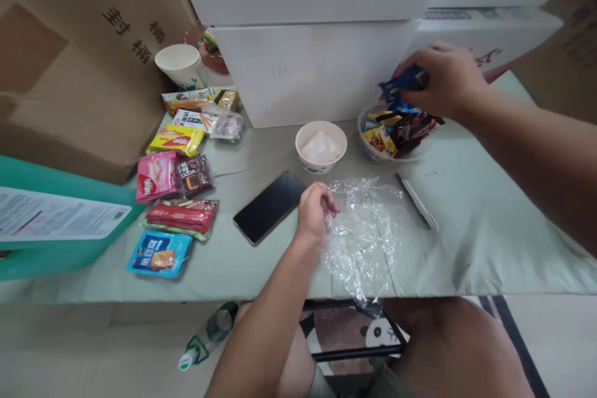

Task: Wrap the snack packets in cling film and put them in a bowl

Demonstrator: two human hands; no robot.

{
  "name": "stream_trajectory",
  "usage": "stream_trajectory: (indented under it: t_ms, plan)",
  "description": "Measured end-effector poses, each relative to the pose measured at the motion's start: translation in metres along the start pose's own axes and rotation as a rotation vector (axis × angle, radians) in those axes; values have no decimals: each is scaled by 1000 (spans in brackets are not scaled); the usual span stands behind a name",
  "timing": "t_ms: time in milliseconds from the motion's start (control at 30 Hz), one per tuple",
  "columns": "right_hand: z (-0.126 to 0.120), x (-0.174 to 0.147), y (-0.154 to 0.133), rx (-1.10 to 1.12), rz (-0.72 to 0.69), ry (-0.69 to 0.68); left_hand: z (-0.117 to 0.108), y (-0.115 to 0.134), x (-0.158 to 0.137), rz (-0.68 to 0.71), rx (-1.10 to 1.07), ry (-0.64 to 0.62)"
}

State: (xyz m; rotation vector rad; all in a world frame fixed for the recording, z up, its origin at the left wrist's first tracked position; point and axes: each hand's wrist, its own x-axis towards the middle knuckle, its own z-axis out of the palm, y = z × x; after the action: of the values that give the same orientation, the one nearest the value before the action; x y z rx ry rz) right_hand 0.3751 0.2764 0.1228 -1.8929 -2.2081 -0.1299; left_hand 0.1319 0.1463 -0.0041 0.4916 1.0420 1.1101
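Note:
My right hand [450, 78] is raised above a clear plastic bowl [368, 148] and grips a blue snack packet [403, 81]. More wrapped snacks [403, 130] in yellow, blue and brown fill that bowl. My left hand [314, 211] rests at the left edge of a crinkled clear plastic bag [361, 236], its fingers curled on the film. The bag lies flat and hangs a little over the table's front edge. Beyond my left hand stands a paper bowl [321, 165] with something whitish and translucent inside.
A phone [269, 207] lies left of my hand, a thin pale object [418, 201] to the right. Several snack packs [177, 217] line the left side, near a paper cup [180, 65] and teal jug [69, 255]. White boxes [317, 74] stand behind. A bottle [209, 333] is below.

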Motion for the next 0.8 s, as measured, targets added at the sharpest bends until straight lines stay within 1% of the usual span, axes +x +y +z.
stream_trajectory:
  t_ms: [67,100,167,200,233,300,333,367,400,433,500,533,567,600,633,700,733,767,800]
  plan:
    - [9,14,4,-22,-43,-124,0,1,1,-8,-16,2]
    - [15,19,7,-16,-65,-159,1,2,1,-13,-23,2]
    - [26,26,14,32,-73,-195,1,2,2,-21,-36,0]
    - [31,30,17,99,-30,-192,1,3,2,-23,-40,-1]
    - [36,34,19,213,49,-182,1,3,3,-26,-42,-2]
    - [45,42,20,560,307,-158,1,2,3,-36,-43,-1]
    - [48,46,18,743,447,-157,1,2,3,-42,-42,0]
    - [51,50,15,880,552,-175,1,2,3,-46,-39,-1]
    - [53,53,11,949,616,-210,2,1,3,-49,-35,-4]
    - [54,55,7,956,648,-255,2,1,3,-49,-33,-6]
    - [55,54,-2,874,635,-348,3,0,3,-47,-31,-10]
    - [53,52,-5,826,599,-377,3,0,3,-47,-31,-9]
    - [51,48,-6,794,546,-376,3,0,3,-49,-32,-7]
    - [47,43,-7,767,482,-340,4,0,3,-51,-33,-5]
    - [43,36,-6,730,406,-275,4,-1,3,-52,-31,-2]
    - [33,23,-3,658,272,-80,5,-1,3,-54,-25,-3]
    - [28,16,-1,650,247,8,5,-1,3,-53,-20,-5]
    - [24,10,2,667,249,64,5,-2,3,-53,-15,-7]
    - [20,5,4,711,275,89,6,-2,3,-52,-11,-7]
